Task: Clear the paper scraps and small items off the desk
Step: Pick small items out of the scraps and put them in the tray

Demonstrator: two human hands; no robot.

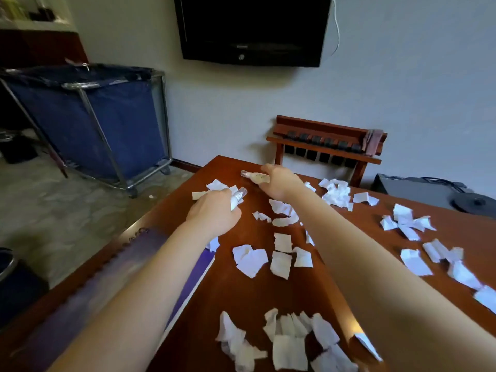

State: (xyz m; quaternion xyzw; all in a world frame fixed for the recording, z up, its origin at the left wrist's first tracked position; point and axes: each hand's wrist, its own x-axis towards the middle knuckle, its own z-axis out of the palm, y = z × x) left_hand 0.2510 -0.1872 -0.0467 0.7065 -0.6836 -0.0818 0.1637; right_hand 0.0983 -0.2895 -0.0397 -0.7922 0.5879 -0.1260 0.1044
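Both hands reach toward the far end of the brown table (236,296), near the middle of the frame. The left hand (214,210) is clenched around a small bottle with a clear cap (237,198) and also pinches a paper scrap (198,195) at its far side. The right hand (280,182) grips a second small bottle (255,177), its clear cap pointing left. That makes two bottles, one per hand.

White paper scraps (281,253) lie scattered over the table from the centre to the right edge and the bottom of the frame, too many and too overlapped to count exactly. A purple spiral-bound notebook (112,280) lies along the table's left edge, under the left forearm.

In the upper left stands one blue cart with a metal frame (88,122). A dark television (252,28) hangs on the wall at the top. A wooden rack (327,146) stands behind the table.
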